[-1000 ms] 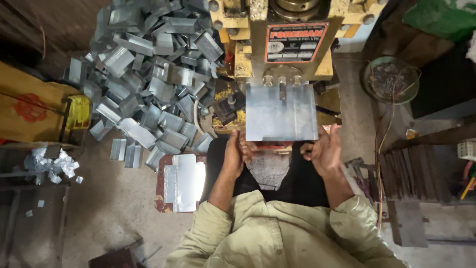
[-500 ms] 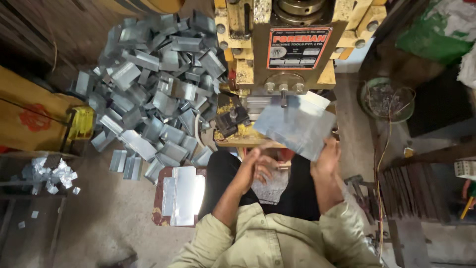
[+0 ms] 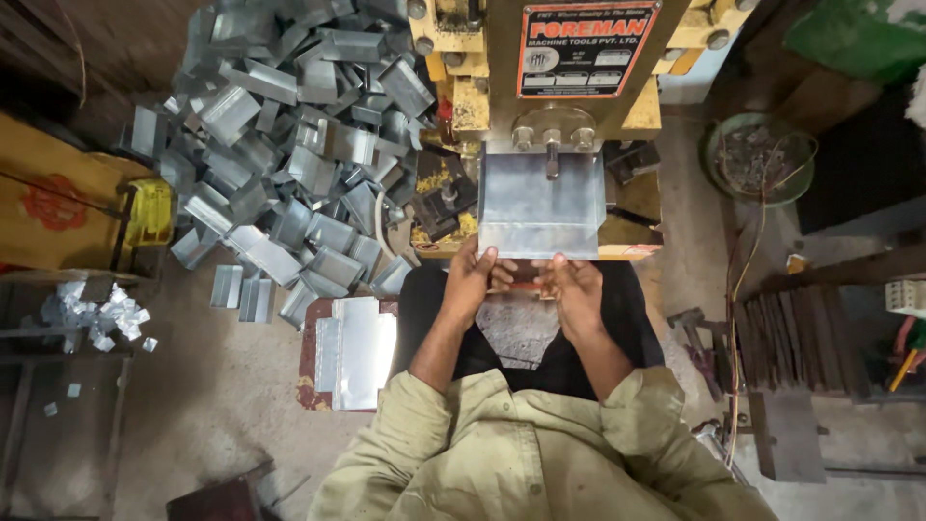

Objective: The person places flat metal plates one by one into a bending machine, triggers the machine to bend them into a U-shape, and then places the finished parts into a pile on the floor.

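My left hand [image 3: 475, 280] and right hand [image 3: 576, 287] each grip the near edge of a flat metal sheet [image 3: 540, 203], which lies under the yellow press [image 3: 540, 87]. A heap of bent metal pieces [image 3: 289, 145] sits on the floor to my left, with blank sheets [image 3: 355, 352] stacked beside my knee.

One head cam, looks straight down, close over the press [image 3: 569, 87]; floor edges dim, prob. cluttered.

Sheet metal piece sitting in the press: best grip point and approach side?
Probably the near edge of the sheet metal piece, from the operator's side, as the left hand and right hand do now. Its far edge sits under the press head, and that near edge overhangs, so fingers stay out.
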`<state>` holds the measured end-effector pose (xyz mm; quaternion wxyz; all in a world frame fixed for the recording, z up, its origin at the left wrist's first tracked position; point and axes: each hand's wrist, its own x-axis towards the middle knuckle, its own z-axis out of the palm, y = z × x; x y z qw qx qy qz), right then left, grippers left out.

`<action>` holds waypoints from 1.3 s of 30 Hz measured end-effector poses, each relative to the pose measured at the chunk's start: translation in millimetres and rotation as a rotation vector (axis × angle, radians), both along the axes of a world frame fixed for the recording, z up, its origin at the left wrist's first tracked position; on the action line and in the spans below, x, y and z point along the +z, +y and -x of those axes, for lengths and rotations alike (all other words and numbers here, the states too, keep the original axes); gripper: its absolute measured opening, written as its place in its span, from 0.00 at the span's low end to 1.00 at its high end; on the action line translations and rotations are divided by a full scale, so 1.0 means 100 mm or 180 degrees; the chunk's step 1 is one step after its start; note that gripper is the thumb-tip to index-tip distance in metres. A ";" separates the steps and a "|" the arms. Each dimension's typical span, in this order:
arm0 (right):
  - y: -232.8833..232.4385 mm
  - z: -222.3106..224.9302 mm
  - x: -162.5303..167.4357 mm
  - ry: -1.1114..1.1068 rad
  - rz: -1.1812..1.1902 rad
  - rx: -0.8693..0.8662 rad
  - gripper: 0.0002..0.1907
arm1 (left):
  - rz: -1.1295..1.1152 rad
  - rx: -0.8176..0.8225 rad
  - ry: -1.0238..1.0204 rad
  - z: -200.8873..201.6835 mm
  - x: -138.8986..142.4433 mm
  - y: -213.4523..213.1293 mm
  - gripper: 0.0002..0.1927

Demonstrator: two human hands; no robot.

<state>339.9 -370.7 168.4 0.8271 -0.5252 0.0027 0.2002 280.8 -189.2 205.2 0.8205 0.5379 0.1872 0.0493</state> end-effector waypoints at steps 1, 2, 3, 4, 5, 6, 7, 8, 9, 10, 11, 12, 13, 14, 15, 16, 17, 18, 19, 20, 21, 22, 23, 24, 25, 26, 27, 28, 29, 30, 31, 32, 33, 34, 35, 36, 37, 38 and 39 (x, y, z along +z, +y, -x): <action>0.00 -0.02 -0.04 -0.0004 -0.0077 -0.0017 0.11 | -0.0036 -0.0027 0.0057 0.01 0.00 0.01 0.19; -0.01 -0.03 -0.06 -0.0032 -0.0079 -0.0044 0.11 | -0.0069 -0.0060 0.0119 0.03 0.01 0.01 0.19; -0.02 -0.03 -0.09 -0.0050 -0.0075 -0.0071 0.10 | -0.0096 -0.0095 0.0192 0.07 0.01 0.02 0.20; -0.03 -0.02 -0.10 -0.0073 -0.0075 -0.0103 0.10 | -0.0100 -0.0201 0.0210 0.13 0.01 0.03 0.20; -0.03 -0.03 -0.10 -0.0038 -0.0076 -0.0110 0.10 | -0.0111 -0.0311 0.0215 0.18 0.01 0.06 0.21; -0.04 -0.02 -0.09 -0.0011 -0.0080 -0.0120 0.09 | -0.0124 -0.0423 0.0212 0.23 0.01 0.08 0.23; -0.03 -0.02 -0.09 0.0013 -0.0082 -0.0128 0.09 | -0.0201 -0.0611 0.0348 0.27 0.00 0.08 0.24; -0.03 -0.01 -0.07 -0.0017 -0.0099 -0.0141 0.09 | -0.0276 -0.0793 0.0484 0.33 0.00 0.07 0.25; -0.02 -0.02 -0.07 -0.0043 -0.0111 -0.0146 0.09 | -0.0347 -0.0968 0.0624 0.35 -0.01 0.07 0.26; -0.02 -0.02 -0.06 -0.0067 -0.0123 -0.0144 0.09 | -0.0409 -0.1128 0.0655 0.36 -0.02 0.06 0.27; -0.02 -0.02 -0.08 -0.0068 -0.0178 -0.0093 0.10 | -0.0465 -0.1282 0.0688 0.38 -0.03 0.03 0.28; -0.03 -0.01 -0.10 -0.0067 -0.0233 -0.0045 0.12 | -0.0520 -0.1439 0.0722 0.38 -0.03 0.00 0.29; -0.05 -0.01 -0.13 -0.0073 -0.0290 -0.0010 0.13 | -0.0572 -0.1300 0.0571 0.33 -0.04 -0.03 0.29; -0.07 -0.01 -0.17 0.0012 -0.0326 -0.0068 0.14 | -0.0634 -0.1167 0.0401 0.25 -0.05 -0.05 0.28; -0.11 -0.02 -0.22 0.0089 -0.0359 -0.0126 0.15 | -0.0692 -0.1033 0.0223 0.15 -0.05 -0.08 0.28; -0.15 -0.03 -0.28 0.0180 -0.0384 -0.0180 0.16 | -0.0570 -0.0984 0.0024 0.01 -0.05 -0.10 0.28; -0.19 -0.04 -0.33 0.0112 -0.0408 -0.0204 0.17 | -0.0440 -0.0933 -0.0164 -0.16 -0.05 -0.12 0.29; -0.22 -0.04 -0.39 0.0038 -0.0432 -0.0227 0.19 | -0.0009 -0.0896 0.0006 -0.33 -0.05 -0.14 0.28; -0.27 -0.07 -0.42 -0.0048 -0.0464 -0.0250 0.20 | 0.0412 -0.0861 0.0167 -0.52 -0.04 -0.17 0.29; -0.31 -0.10 -0.43 0.0109 -0.0486 -0.0210 0.24 | 0.0822 -0.0834 0.0318 -0.66 -0.03 -0.22 0.31; -0.34 -0.12 -0.42 0.0266 -0.0513 -0.0174 0.27 | 0.1052 -0.0717 0.0372 -0.74 -0.02 -0.30 0.25; -0.37 -0.14 -0.39 0.0428 -0.0538 -0.0138 0.30 | 0.1283 -0.0602 0.0432 -0.80 -0.01 -0.38 0.20; -0.40 -0.17 -0.33 0.0504 -0.0619 -0.0044 0.32 | 0.1512 -0.0477 0.0499 -0.82 0.00 -0.43 0.14; -0.44 -0.18 -0.26 0.0595 -0.0699 0.0054 0.33 | 0.1463 -0.0707 0.0387 -0.78 0.00 -0.45 0.16; -0.46 -0.19 -0.18 0.0694 -0.0775 0.0156 0.34 | 0.1419 -0.0928 0.0280 -0.70 0.00 -0.45 0.17; -0.47 -0.20 -0.09 0.0807 -0.0837 0.0123 0.33 | 0.1369 -0.1142 0.0171 -0.60 0.00 -0.41 0.20; -0.51 -0.22 0.00 0.0927 -0.0892 0.0095 0.31 | 0.1101 -0.1291 0.0326 -0.45 -0.01 -0.32 0.19; -0.55 -0.24 0.08 0.1054 -0.0937 0.0072 0.30 | 0.0840 -0.1430 0.0485 -0.27 -0.02 -0.19 0.21; -0.59 -0.29 0.15 0.1266 -0.0988 0.0106 0.33 | 0.0568 -0.1568 0.0640 -0.16 -0.04 -0.03 0.23; -0.64 -0.33 0.21 0.1358 -0.1053 0.0135 0.31 | 0.0332 -0.2013 0.0619 -0.09 -0.04 0.17 0.22; -0.66 -0.37 0.23 0.1278 -0.1057 0.0225 0.29 | 0.0114 -0.2454 0.0606 0.00 -0.03 0.35 0.22; -0.68 -0.41 0.25 0.1150 -0.1024 0.0353 0.27 | -0.0084 -0.2889 0.0589 0.09 -0.03 0.43 0.23; -0.67 -0.43 0.25 0.0748 -0.0845 0.0584 0.26 | 0.0003 -0.2566 0.0553 0.13 -0.02 0.45 0.23; -0.64 -0.45 0.24 0.0167 -0.0574 0.0754 0.25 | 0.0061 -0.2245 0.0496 0.13 0.02 0.45 0.23; -0.58 -0.42 0.21 -0.0178 -0.0461 0.0834 0.25 | 0.0088 -0.1932 0.0421 0.11 0.07 0.44 0.24; -0.52 -0.39 0.20 -0.0206 -0.0535 0.0835 0.25 | 0.0442 -0.1474 0.0345 0.11 0.16 0.43 0.29; -0.43 -0.35 0.20 0.0366 -0.0960 0.0647 0.28 | 0.0805 -0.1013 0.0260 0.13 0.24 0.38 0.36; -0.35 -0.29 0.19 -0.0016 -0.1003 0.0240 0.27 | 0.1177 -0.0544 0.0174 0.16 0.32 0.31 0.45; -0.26 -0.21 0.20 -0.0394 -0.1046 -0.0168 0.28 | 0.1427 -0.0438 -0.0022 0.17 0.39 0.24 0.44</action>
